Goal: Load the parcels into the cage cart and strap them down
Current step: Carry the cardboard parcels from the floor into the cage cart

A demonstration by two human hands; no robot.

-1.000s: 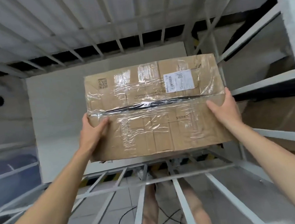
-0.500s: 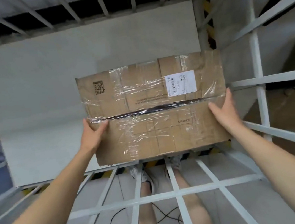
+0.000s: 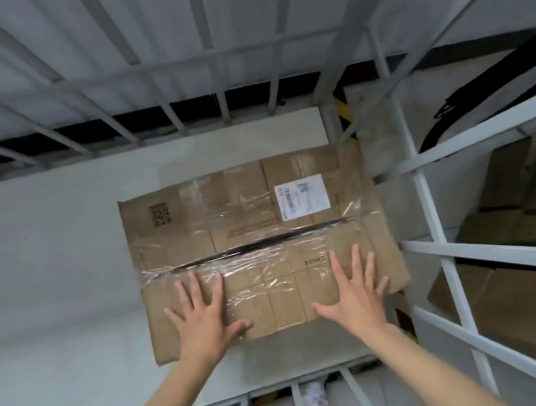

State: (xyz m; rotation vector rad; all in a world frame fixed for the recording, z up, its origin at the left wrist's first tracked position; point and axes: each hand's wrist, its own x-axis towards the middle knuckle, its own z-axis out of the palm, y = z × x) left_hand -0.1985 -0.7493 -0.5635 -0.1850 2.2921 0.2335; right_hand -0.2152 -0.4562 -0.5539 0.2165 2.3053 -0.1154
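Note:
A brown cardboard parcel [image 3: 249, 225], wrapped in clear tape and bearing a white label, lies flat on the pale floor [image 3: 48, 263] of the white cage cart [image 3: 430, 216], close to the cart's right side. My left hand [image 3: 203, 315] rests flat on the parcel's near left part, fingers spread. My right hand [image 3: 354, 286] presses flat on its near right part, fingers spread too.
White bars of the cart surround the parcel: the far wall [image 3: 164, 114], the right wall and the near rail [image 3: 298, 405] under my arms. Several cardboard boxes [image 3: 521, 300] lie outside the cart to the right. A black strap [image 3: 470, 103] hangs beyond the right bars.
The parcel went from being held by its sides above the near rail down onto the cart floor. Both hands left its edges and now lie flat on its top.

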